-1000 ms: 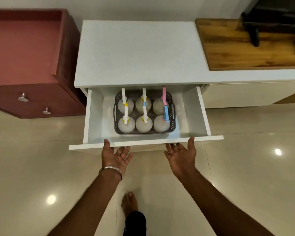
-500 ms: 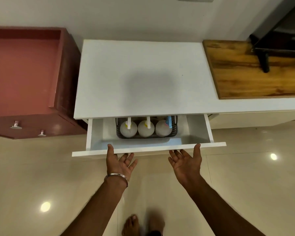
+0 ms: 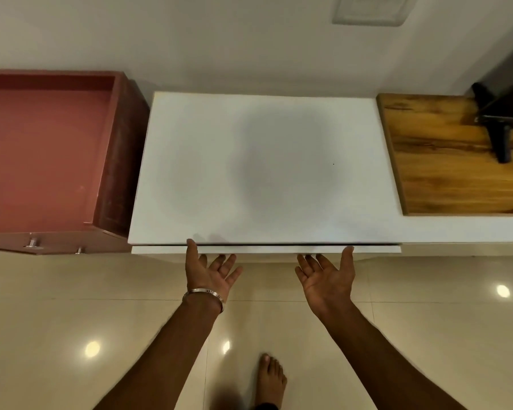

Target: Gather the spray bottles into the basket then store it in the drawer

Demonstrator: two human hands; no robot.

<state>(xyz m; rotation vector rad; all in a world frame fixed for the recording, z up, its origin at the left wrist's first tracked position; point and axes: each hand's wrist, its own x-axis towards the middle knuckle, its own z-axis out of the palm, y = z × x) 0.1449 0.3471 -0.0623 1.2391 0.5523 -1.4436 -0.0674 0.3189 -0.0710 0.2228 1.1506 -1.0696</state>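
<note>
The white drawer (image 3: 265,249) is pushed in under the white cabinet top (image 3: 261,170), with only its front edge and a thin dark gap showing. The basket and spray bottles are hidden inside it. My left hand (image 3: 209,272) has its palm up, the thumb touching the drawer front at the left and the fingers spread beneath its lower edge. My right hand (image 3: 328,275) mirrors it at the right, thumb at the front edge, fingers apart. Neither hand holds anything.
A red cabinet (image 3: 51,161) with two metal knobs stands to the left. A wooden board (image 3: 444,161) with a dark stand on it lies to the right. Glossy beige floor tiles (image 3: 71,321) are below, with my bare foot (image 3: 271,380) on them.
The drawer slid in from wide open to almost flush. The basket and bottles went out of sight. Both hands followed its front edge forward.
</note>
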